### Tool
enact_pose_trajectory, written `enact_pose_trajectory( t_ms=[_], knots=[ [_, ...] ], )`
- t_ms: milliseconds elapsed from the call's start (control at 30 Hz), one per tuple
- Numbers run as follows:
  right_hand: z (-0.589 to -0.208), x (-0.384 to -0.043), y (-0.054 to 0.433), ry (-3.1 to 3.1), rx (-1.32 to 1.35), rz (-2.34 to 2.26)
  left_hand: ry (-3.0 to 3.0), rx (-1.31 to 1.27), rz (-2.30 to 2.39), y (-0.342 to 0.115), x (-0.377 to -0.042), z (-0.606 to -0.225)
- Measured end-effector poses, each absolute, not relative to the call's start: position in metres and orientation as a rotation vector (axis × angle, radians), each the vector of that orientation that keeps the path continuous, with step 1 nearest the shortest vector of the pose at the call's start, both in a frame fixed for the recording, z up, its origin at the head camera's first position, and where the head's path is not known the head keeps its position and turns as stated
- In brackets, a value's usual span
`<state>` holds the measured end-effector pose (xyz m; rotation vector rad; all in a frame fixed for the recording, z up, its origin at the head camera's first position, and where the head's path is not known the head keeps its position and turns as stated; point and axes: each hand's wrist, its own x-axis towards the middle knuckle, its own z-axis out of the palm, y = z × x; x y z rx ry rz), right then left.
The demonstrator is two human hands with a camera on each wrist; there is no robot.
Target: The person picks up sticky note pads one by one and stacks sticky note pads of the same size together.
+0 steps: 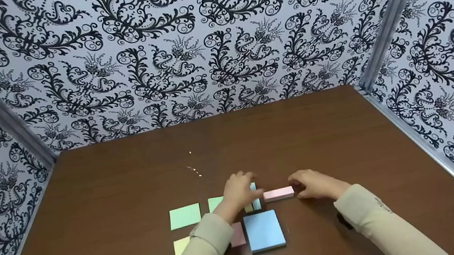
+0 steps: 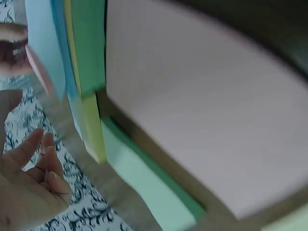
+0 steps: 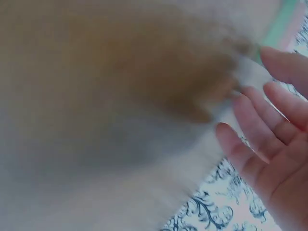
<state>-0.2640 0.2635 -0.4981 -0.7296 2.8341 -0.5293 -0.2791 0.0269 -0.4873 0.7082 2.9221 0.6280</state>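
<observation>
My left hand (image 1: 239,192) hovers over the upright blue pad (image 1: 255,197), fingers loosely bent; in the left wrist view that hand (image 2: 33,185) is apart from the pads. My right hand (image 1: 318,183) is at the right end of a pink sticky-note pad (image 1: 279,194), its fingers slightly curved; whether it touches the pad is hard to tell. In the right wrist view its fingers (image 3: 260,130) are spread with nothing between them. A yellow pad (image 2: 94,127) stands against the blue one. Part of the row hides behind my left hand.
A large blue pad (image 1: 265,230) lies in front. Left of it are a dark pink pad (image 1: 237,234), a yellow pad (image 1: 181,247) and a green pad (image 1: 185,216). Small pale specks (image 1: 194,169) dot the brown table (image 1: 117,175). Patterned walls (image 1: 197,51) enclose it.
</observation>
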Motion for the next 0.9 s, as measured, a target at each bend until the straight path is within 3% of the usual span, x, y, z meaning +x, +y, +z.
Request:
enact_pose_trajectory(
  t_ms=[400,900],
  knots=[
    [-0.469,-0.272,0.215,3.069,-0.610,-0.545,3.115,0.859,0.515,-0.020,-0.285,-0.492],
    [-0.482,-0.293,0.127,2.965,-0.231,0.014,3.173,1.082,0.070,-0.007,-0.273,-0.504]
  ],
)
